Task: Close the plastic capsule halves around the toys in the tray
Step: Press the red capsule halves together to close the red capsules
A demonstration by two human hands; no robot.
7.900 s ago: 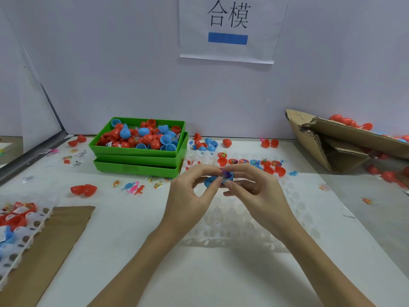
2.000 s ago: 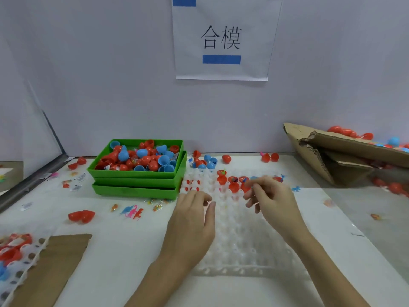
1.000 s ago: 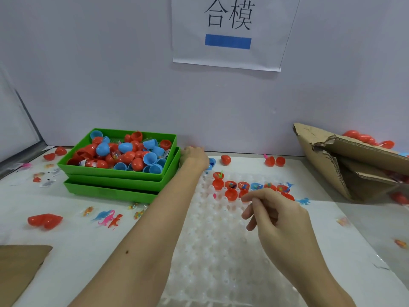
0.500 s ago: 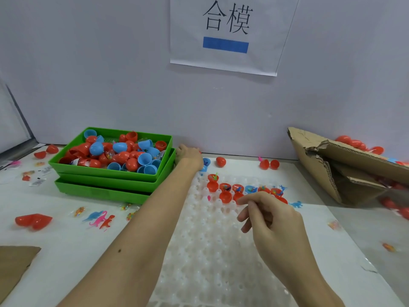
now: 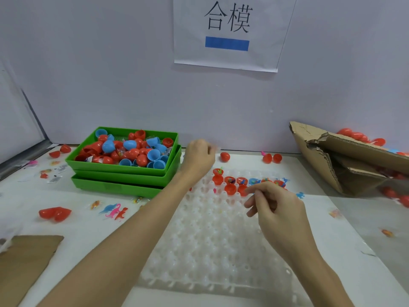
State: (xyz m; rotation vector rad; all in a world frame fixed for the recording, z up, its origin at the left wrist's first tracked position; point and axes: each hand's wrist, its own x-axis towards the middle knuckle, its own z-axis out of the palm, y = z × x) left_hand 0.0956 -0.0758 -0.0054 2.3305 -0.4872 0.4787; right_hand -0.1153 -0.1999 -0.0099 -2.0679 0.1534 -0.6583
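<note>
A white dimpled tray lies in the middle of the table. At its far end stand several open red capsule halves with small toys inside, and one blue half. My left hand reaches to the far edge of the table, just right of the green bins, its fingers curled away from me and blurred. What they hold is hidden. My right hand hovers over the tray just in front of the red halves, fingers loosely curled and holding nothing.
Two stacked green bins of loose red and blue halves stand at the back left. Closed red capsules lie by the wall. A torn cardboard box sits right, toy dinosaurs and a brown cardboard sheet left.
My left hand went from resting on the tray to the loose halves beside the green bins and now lifts slightly there. My right hand has stayed above the red halves.
</note>
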